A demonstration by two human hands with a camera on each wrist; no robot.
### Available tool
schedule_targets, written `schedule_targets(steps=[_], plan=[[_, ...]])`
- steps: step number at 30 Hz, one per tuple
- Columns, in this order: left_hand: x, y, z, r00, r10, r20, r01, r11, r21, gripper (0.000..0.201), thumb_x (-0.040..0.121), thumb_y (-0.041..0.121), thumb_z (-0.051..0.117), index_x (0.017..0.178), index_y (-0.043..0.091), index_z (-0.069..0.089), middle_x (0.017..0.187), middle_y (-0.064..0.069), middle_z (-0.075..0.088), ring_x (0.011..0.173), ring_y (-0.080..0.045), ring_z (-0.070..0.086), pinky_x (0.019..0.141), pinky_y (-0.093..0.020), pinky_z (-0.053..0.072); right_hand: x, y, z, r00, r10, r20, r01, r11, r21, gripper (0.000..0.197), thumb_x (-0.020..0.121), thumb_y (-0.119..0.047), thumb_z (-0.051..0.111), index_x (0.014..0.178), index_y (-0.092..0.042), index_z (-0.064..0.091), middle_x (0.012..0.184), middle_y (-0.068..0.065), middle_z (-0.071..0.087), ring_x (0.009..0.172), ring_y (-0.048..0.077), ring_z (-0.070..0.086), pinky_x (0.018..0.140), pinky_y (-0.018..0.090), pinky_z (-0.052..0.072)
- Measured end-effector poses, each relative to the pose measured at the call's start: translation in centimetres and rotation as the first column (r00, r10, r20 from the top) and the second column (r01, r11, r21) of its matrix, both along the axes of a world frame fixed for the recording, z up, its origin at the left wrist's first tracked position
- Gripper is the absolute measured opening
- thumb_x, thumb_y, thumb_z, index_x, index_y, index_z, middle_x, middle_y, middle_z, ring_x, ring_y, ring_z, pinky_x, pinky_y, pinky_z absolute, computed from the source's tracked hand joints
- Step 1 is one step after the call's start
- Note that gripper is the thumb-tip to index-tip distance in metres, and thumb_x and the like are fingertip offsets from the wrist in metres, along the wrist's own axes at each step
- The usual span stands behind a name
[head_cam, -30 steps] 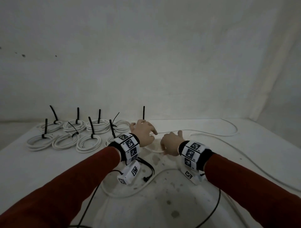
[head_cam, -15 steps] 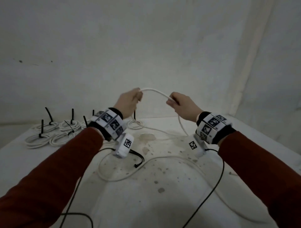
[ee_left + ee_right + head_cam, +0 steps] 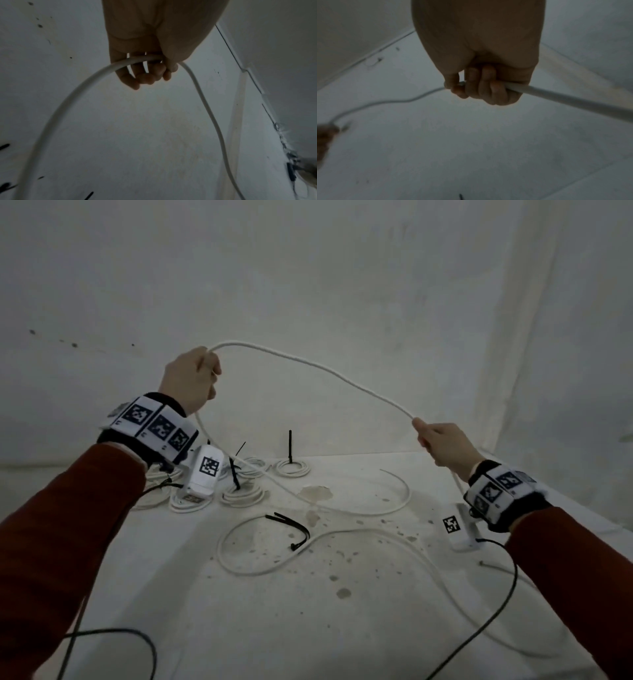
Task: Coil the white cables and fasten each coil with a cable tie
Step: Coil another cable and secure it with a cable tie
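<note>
Head view: both hands' grips curl around one white cable (image 3: 342, 378); three tied coils (image 3: 291, 469) visible.

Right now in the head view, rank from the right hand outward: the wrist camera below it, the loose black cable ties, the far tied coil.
From the right hand:
1. Wrist camera, just below.
2. Loose black cable ties, table centre.
3. Far tied coil, toward the back; close to 2.

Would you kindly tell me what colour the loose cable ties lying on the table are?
Black; the loose cable ties show best in the head view.
</note>
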State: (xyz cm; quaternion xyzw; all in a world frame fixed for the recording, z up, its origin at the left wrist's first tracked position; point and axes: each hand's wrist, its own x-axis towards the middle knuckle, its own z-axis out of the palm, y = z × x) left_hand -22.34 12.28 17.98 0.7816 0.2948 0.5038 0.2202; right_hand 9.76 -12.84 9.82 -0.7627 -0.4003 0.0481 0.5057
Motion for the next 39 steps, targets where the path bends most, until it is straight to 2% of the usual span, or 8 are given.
schedule_targets(steps=[3, 6, 14, 18, 22, 25, 32, 39], plan=[[-0.9, -0.5, -1.1, 0.97, 0.025, -0.24, -0.036, 0.999, -0.04, 0.026, 0.098, 0.017, 0.039, 0.083, 0.012, 0.059, 0.07, -0.006, 0.055, 0.065, -0.02, 0.057, 0.074, -0.033, 0.046, -1.8, -0.5, 1.8, 0.795, 0.337, -0.504, -0.192, 0.928, 0.319, 0.021, 0.089, -0.018, 0.04, 0.072, -0.011, 0.05, 0.044, -0.005, 0.033, 0.04, 0.012, 0.026, 0.039, 0.018, 0.022], [-1.3, -1.5, -2.0, 0.945, -0.024, -0.325, -0.005, 0.996, -0.089, 0.016, 0.096, 0.012, 0.045, 0.096, 0.01, 0.061, 0.076, -0.004, 0.058, 0.072, -0.023, 0.058, 0.082, -0.038, 0.05, -4.1, -0.9, 4.1, 0.607, 0.599, -0.523, -0.3, 0.782, 0.547, 0.021, 0.075, -0.011, 0.043, 0.09, -0.008, 0.056, 0.053, -0.002, 0.043, 0.045, 0.012, 0.036, 0.045, 0.02, 0.034], [0.4, -6.6, -1.1, 0.941, -0.203, -0.269, 0.201, 0.979, -0.035, 0.028, 0.091, 0.03, 0.059, 0.111, 0.014, 0.05, 0.085, -0.002, 0.059, 0.06, -0.017, 0.058, 0.054, -0.028, 0.054, -9.2, 1.6, 6.5, 0.858, 0.513, 0.014, -0.503, 0.836, 0.219, 0.024, 0.103, -0.017, 0.04, 0.104, -0.025, 0.063, 0.066, -0.004, 0.048, 0.057, 0.013, 0.04, 0.057, 0.026, 0.036], [1.4, -8.5, 0.3, 0.98, -0.094, -0.176, 0.133, 0.964, 0.23, 0.062, 0.082, 0.045, 0.067, 0.13, 0.016, 0.039, 0.104, 0.004, 0.057, 0.07, -0.018, 0.058, 0.063, -0.033, 0.05, -11.6, 3.3, 6.5, 0.842, 0.455, 0.29, -0.49, 0.87, 0.059, 0.028, 0.101, -0.012, 0.04, 0.106, -0.022, 0.065, 0.068, -0.004, 0.049, 0.06, 0.008, 0.041, 0.056, 0.018, 0.034], [2.0, -10.0, 1.1, 0.91, -0.004, -0.415, 0.213, 0.862, 0.46, 0.035, 0.093, 0.039, 0.051, 0.119, 0.015, 0.054, 0.087, 0.001, 0.064, 0.071, -0.015, 0.053, 0.073, -0.033, 0.045, -13.5, 5.0, 6.8, 0.788, 0.384, 0.482, -0.457, 0.888, 0.04, 0.018, 0.1, -0.014, 0.046, 0.105, -0.015, 0.063, 0.071, -0.008, 0.054, 0.058, -0.003, 0.048, 0.056, 0.01, 0.034], [1.4, -9.5, 0.8, 0.932, 0.036, -0.361, 0.158, 0.854, 0.495, 0.028, 0.099, 0.028, 0.042, 0.097, 0.013, 0.064, 0.072, -0.007, 0.059, 0.062, -0.023, 0.05, 0.064, -0.036, 0.043, -13.2, 5.7, 6.5, 0.77, 0.337, 0.542, -0.424, 0.905, 0.041, 0.016, 0.099, -0.013, 0.047, 0.106, -0.012, 0.061, 0.073, -0.009, 0.055, 0.067, 0.001, 0.051, 0.06, 0.008, 0.038], [-4.0, -2.9, 1.5, 0.942, 0.323, -0.086, -0.252, 0.855, 0.453, 0.029, 0.1, 0.028, 0.037, 0.092, 0.015, 0.061, 0.08, -0.016, 0.062, 0.068, -0.034, 0.056, 0.066, -0.038, 0.044, -7.8, 5.1, 2.0, 0.816, 0.257, 0.518, -0.249, 0.965, -0.087, 0.018, 0.1, -0.01, 0.04, 0.104, -0.013, 0.057, 0.076, -0.003, 0.055, 0.069, 0.014, 0.051, 0.057, 0.007, 0.037], [-9.1, 1.1, -0.4, 0.809, 0.561, -0.175, -0.474, 0.799, 0.37, 0.032, 0.101, 0.024, 0.032, 0.097, 0.007, 0.059, 0.09, -0.024, 0.062, 0.079, -0.038, 0.055, 0.073, -0.044, 0.043, -3.3, 2.8, -0.5, 0.862, 0.13, 0.489, -0.002, 0.967, -0.253, 0.032, 0.102, -0.031, 0.037, 0.082, -0.016, 0.057, 0.07, 0.002, 0.059, 0.069, 0.026, 0.056, 0.064, 0.035, 0.042]])
